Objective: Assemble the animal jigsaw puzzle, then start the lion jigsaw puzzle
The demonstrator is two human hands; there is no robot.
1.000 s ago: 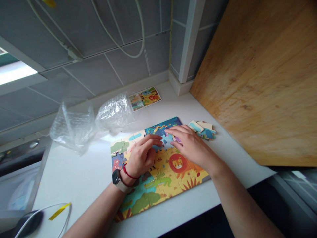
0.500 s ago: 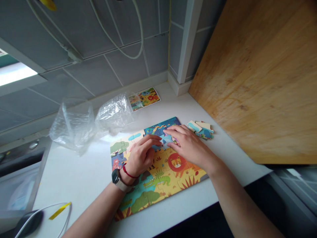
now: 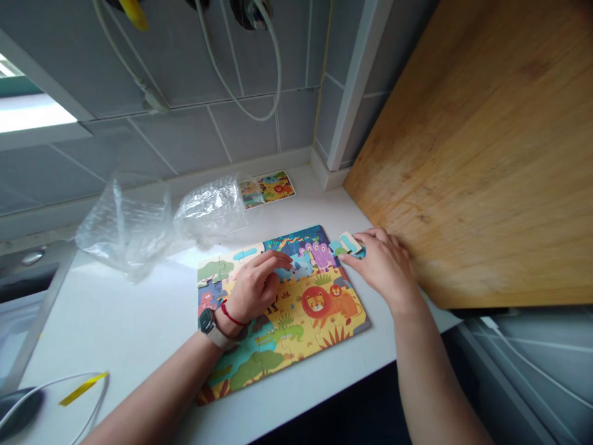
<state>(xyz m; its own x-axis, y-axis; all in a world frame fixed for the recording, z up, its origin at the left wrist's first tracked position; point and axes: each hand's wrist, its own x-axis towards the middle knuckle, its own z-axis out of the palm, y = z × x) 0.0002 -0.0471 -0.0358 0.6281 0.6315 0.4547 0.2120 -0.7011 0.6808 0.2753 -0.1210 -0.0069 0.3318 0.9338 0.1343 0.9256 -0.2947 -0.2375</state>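
A jigsaw puzzle point(image 3: 296, 309) with cartoon animals lies joined on the white counter, showing a lion, a crocodile, a blue elephant and a purple patch. My left hand point(image 3: 257, 285), with a watch and a red cord at the wrist, rests on its upper middle. Its fingers stretch out towards the elephant and the thumb is tucked under; I see nothing held. Past the puzzle's right edge, my right hand point(image 3: 383, 262) is closed around loose puzzle pieces point(image 3: 346, 243), thumb in front and fingers behind. The hand covers part of this pile.
Crumpled clear plastic bags point(image 3: 210, 207) lie at the back left, beside a small picture card point(image 3: 273, 187) against the wall. A wooden panel point(image 3: 486, 154) borders the right side. A white cable with a yellow tag point(image 3: 83, 389) lies at the front left.
My right hand has left the puzzle's upper right and moved right onto the loose pieces. The purple patch it covered now shows. My left hand stays on the puzzle; the view has shifted slightly.
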